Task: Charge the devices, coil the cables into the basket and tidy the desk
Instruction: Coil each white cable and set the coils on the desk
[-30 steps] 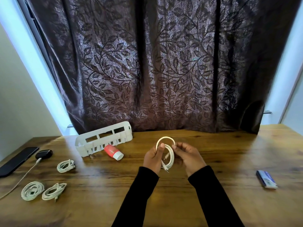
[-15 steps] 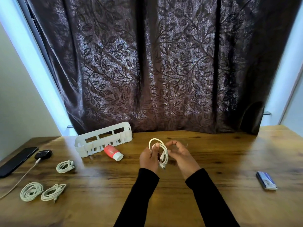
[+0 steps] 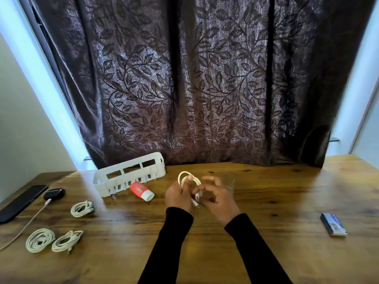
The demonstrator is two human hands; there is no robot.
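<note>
Two hands are seen above the middle of a wooden desk [image 3: 266,253], in black sleeves. A small white cable [image 3: 187,179], wound into a loop, is gripped in the curled fingers of the left hand [image 3: 178,196], with its plugs hanging below. The right hand [image 3: 217,198] is held just beside it, blurred, fingers loosely curled; whether the cable's end is pinched by it cannot be told.

Coiling is judged to be the step in hand. Next, the loose end would need to be tucked in so the loop holds, and the coil carried left to the white basket [image 3: 129,176], which stands at the back of the desk, near the curtain [image 3: 194,78].

Three more coils [image 3: 82,208] are laid on the left part of the desk, outside the basket. A dark phone [image 3: 20,202] and a small black case [image 3: 54,194] are placed at the far left, and a white lead [image 3: 30,221] is plugged into the case. A red tube [image 3: 141,190] with a white cap lies just in front of the basket. A blue and white pack [image 3: 333,224] lies well apart on the right.

No brand or writing can be read anywhere.
</note>
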